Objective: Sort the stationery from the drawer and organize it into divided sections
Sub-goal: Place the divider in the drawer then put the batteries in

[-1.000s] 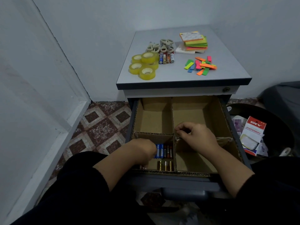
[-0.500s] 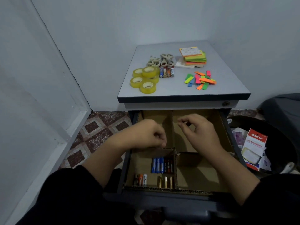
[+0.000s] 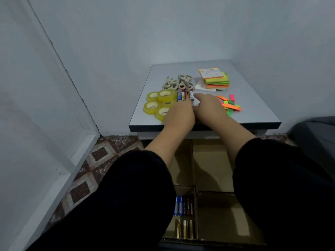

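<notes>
Both hands reach onto the table (image 3: 145, 122) at the batteries (image 3: 184, 96) lying in a row, likely to carry them to the drawer (image 3: 213, 171), whose near-left section already holds batteries. Left hand (image 3: 179, 115) covers their near ends; grip cannot be told. Right hand (image 3: 208, 107): fingers extended, touching the rightmost battery. Tape rolls (image 3: 159, 102) crowd at 9 o'clock, scissors (image 3: 178, 82) at 12, sticky notes (image 3: 214, 78) at 1, colour tabs (image 3: 230, 105) at 3.
</notes>
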Demonstrator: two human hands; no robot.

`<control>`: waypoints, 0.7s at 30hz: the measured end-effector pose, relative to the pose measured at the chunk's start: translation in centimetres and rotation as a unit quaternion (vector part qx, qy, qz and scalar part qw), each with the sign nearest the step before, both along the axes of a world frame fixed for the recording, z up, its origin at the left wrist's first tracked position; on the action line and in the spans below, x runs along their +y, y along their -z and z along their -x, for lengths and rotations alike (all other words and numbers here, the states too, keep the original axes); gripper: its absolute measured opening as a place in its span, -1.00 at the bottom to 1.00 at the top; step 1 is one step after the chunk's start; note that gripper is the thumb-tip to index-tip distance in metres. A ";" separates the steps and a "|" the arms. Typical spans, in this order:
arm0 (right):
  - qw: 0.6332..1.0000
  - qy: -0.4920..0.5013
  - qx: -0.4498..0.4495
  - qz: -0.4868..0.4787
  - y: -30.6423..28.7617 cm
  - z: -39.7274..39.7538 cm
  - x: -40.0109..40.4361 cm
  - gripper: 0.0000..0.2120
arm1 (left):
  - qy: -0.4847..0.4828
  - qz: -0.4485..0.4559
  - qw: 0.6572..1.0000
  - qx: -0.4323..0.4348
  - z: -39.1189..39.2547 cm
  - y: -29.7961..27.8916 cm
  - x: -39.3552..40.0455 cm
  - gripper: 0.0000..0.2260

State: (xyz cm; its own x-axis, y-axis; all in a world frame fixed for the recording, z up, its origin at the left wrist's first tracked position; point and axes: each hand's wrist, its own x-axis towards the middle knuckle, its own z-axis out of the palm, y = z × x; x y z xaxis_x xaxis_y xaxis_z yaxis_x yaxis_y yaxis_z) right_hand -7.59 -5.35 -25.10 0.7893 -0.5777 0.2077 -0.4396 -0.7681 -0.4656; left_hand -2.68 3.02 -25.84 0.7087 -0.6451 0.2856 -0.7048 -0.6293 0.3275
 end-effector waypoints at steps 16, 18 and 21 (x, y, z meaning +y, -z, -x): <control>1.000 -0.011 0.014 0.012 -0.2 0.0 -0.4 -0.67 | -0.030 -0.020 0.999 -0.033 0.3 -0.3 -0.9 -0.67; 0.998 -0.019 0.026 0.054 -0.1 0.1 -0.3 -0.70 | -0.031 -0.022 0.999 -0.035 0.4 -0.3 -0.8 -0.70; 0.995 -0.027 0.038 0.093 0.0 0.2 0.0 -0.72 | -0.022 -0.029 0.998 -0.043 0.5 -0.4 -0.6 -0.79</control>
